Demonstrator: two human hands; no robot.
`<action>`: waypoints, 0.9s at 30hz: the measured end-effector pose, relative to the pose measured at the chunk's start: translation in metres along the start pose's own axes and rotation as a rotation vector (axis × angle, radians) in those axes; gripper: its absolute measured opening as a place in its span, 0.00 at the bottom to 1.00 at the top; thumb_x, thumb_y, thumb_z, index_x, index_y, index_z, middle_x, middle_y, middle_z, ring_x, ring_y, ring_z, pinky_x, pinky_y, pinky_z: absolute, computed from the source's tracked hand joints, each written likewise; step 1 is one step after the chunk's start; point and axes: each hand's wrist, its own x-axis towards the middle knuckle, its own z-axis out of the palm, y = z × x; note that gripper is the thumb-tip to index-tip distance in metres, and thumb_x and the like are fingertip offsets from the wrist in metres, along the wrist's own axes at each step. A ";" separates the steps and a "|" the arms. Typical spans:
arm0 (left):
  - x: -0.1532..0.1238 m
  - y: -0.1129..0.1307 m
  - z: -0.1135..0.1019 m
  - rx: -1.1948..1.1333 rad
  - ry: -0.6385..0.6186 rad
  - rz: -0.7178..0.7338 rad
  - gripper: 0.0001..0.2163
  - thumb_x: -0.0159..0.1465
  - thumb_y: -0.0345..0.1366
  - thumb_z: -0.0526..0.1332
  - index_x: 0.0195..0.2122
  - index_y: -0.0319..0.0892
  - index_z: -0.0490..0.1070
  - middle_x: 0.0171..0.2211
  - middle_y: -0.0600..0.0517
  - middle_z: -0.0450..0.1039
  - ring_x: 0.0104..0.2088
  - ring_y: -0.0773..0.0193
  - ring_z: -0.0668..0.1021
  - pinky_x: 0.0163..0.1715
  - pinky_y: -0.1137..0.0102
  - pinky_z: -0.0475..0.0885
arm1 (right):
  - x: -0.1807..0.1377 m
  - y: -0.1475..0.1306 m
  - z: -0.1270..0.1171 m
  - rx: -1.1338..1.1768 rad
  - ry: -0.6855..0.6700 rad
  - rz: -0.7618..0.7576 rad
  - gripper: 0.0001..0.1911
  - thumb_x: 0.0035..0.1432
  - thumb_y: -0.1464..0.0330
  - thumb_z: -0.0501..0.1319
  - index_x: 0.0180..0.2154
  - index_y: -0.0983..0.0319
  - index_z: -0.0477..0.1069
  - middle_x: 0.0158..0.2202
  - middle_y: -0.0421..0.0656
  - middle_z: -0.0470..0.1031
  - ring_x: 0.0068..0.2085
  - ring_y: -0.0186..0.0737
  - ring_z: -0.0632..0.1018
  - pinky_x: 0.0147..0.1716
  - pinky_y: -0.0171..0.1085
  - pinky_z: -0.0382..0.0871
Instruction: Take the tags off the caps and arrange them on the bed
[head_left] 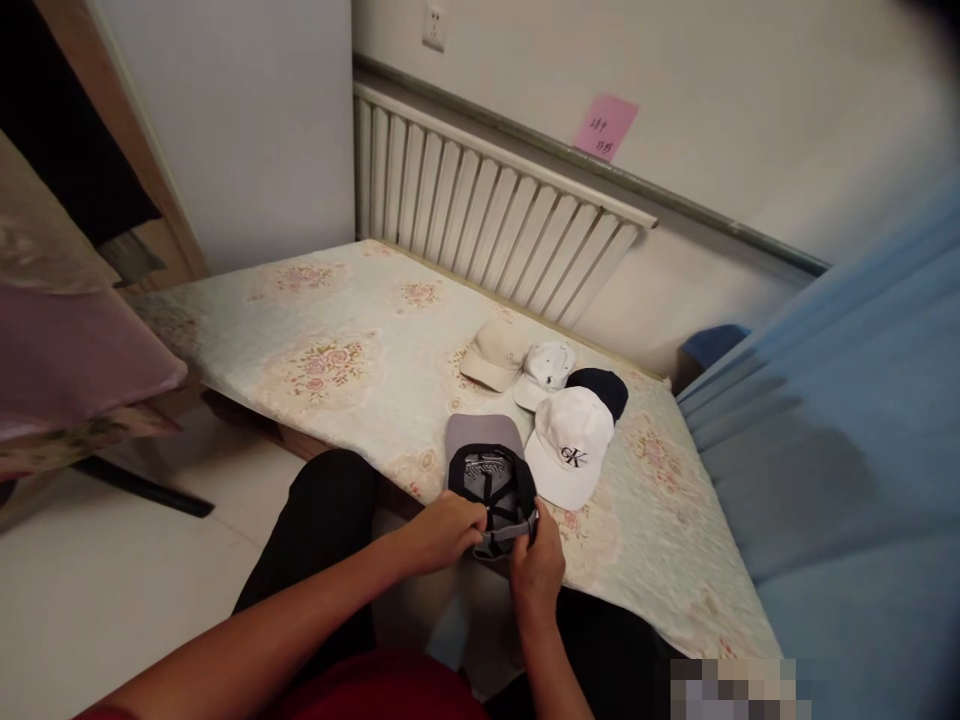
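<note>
A grey baseball cap (486, 432) is turned inside up at the near edge of the table, its brim pointing away from me and its dark lining showing. My left hand (444, 530) is closed on the cap's left rear rim near the back strap. On the other side, my right hand (538, 560) grips the rear right rim, with the strap between the two hands. Just right of it lies a white cap (574, 440) with black "CK" lettering. Behind that are a navy cap (604, 388), a small white cap (551, 368) and a beige cap (496, 352).
The table (405, 350) has a pale floral cover. A radiator (480, 200) and wall stand along its far side. Blue curtain (847, 430) hangs at the right. To the left, pink cloth (82, 360) drapes over another piece of furniture.
</note>
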 end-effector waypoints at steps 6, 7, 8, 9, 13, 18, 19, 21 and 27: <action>0.006 0.007 0.012 -0.086 -0.086 -0.089 0.04 0.58 0.30 0.58 0.32 0.43 0.71 0.30 0.54 0.74 0.33 0.64 0.74 0.33 0.73 0.63 | 0.002 0.005 -0.003 -0.009 0.063 0.105 0.24 0.59 0.66 0.47 0.55 0.69 0.63 0.48 0.57 0.72 0.48 0.51 0.74 0.46 0.45 0.66; 0.006 0.008 0.013 -0.092 -0.091 -0.093 0.04 0.58 0.30 0.58 0.32 0.43 0.71 0.30 0.54 0.74 0.33 0.64 0.74 0.34 0.73 0.63 | 0.001 0.007 -0.003 -0.012 0.047 0.137 0.24 0.60 0.64 0.48 0.54 0.69 0.64 0.47 0.57 0.72 0.46 0.51 0.74 0.45 0.45 0.66; 0.007 0.009 0.014 -0.094 -0.091 -0.096 0.04 0.58 0.30 0.58 0.32 0.43 0.71 0.31 0.54 0.74 0.34 0.63 0.75 0.34 0.73 0.63 | 0.001 0.009 -0.003 -0.014 0.029 0.163 0.25 0.61 0.61 0.49 0.53 0.69 0.64 0.46 0.57 0.73 0.45 0.52 0.74 0.44 0.45 0.66; 0.008 0.010 0.015 -0.094 -0.092 -0.099 0.04 0.57 0.30 0.58 0.32 0.43 0.71 0.30 0.54 0.74 0.34 0.63 0.75 0.34 0.73 0.63 | 0.000 0.011 -0.003 -0.017 0.013 0.183 0.25 0.61 0.58 0.49 0.52 0.69 0.65 0.45 0.56 0.73 0.45 0.52 0.74 0.44 0.44 0.66; 0.011 0.013 0.019 -0.089 -0.091 -0.107 0.04 0.57 0.29 0.57 0.32 0.43 0.71 0.30 0.53 0.74 0.34 0.62 0.75 0.34 0.72 0.64 | 0.002 0.016 -0.004 -0.050 -0.056 0.202 0.24 0.63 0.52 0.47 0.44 0.63 0.69 0.40 0.51 0.75 0.41 0.49 0.75 0.39 0.40 0.64; 0.016 0.014 0.020 -0.044 -0.115 -0.141 0.05 0.57 0.30 0.58 0.33 0.44 0.72 0.31 0.52 0.75 0.35 0.60 0.76 0.34 0.71 0.65 | 0.005 0.025 0.001 -0.088 -0.112 0.192 0.23 0.66 0.54 0.41 0.36 0.60 0.69 0.31 0.45 0.74 0.32 0.43 0.74 0.30 0.36 0.60; 0.017 0.014 0.020 -0.028 -0.123 -0.155 0.05 0.58 0.31 0.58 0.34 0.44 0.72 0.31 0.52 0.75 0.35 0.59 0.76 0.34 0.71 0.65 | 0.005 0.027 0.002 -0.098 -0.115 0.195 0.23 0.66 0.55 0.41 0.36 0.60 0.69 0.31 0.45 0.74 0.31 0.43 0.74 0.29 0.36 0.59; 0.019 0.013 0.020 0.002 -0.141 -0.183 0.05 0.58 0.32 0.58 0.34 0.45 0.72 0.32 0.51 0.75 0.35 0.58 0.76 0.33 0.71 0.65 | 0.005 0.032 0.005 -0.118 -0.124 0.198 0.23 0.66 0.56 0.41 0.36 0.60 0.69 0.29 0.44 0.74 0.30 0.42 0.74 0.27 0.36 0.57; 0.023 0.007 0.021 0.096 -0.171 -0.183 0.06 0.60 0.35 0.59 0.36 0.44 0.74 0.35 0.49 0.77 0.39 0.55 0.78 0.37 0.68 0.67 | -0.002 0.040 0.006 -0.142 -0.164 0.232 0.22 0.65 0.56 0.42 0.35 0.59 0.69 0.26 0.43 0.74 0.27 0.42 0.73 0.25 0.35 0.55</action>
